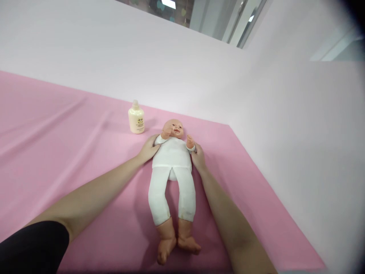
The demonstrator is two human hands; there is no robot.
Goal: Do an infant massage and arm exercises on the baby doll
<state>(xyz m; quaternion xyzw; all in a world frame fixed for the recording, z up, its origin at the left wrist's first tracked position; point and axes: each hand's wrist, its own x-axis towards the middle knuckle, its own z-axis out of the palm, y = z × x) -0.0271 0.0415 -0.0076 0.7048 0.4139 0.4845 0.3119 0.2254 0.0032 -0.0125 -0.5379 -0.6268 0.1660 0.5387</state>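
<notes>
A baby doll (172, 152) in a white top and white trousers lies on its back, head away from me and bare feet toward me. My left hand (149, 148) grips the doll at its upper side, by the arm on the left. On the other side, my right hand (198, 156) is closed on the doll at the sleeve of its raised arm. The fingertips of both hands are partly hidden behind the doll. Both of the doll's small hands point up near its head.
A cream-coloured bottle (136, 121) with a pale top stands upright left of the doll's head. Beneath everything is a pink padded surface (85, 152), creased at the left. White walls (142, 57) border it at the back and right, with a window (211, 19) above.
</notes>
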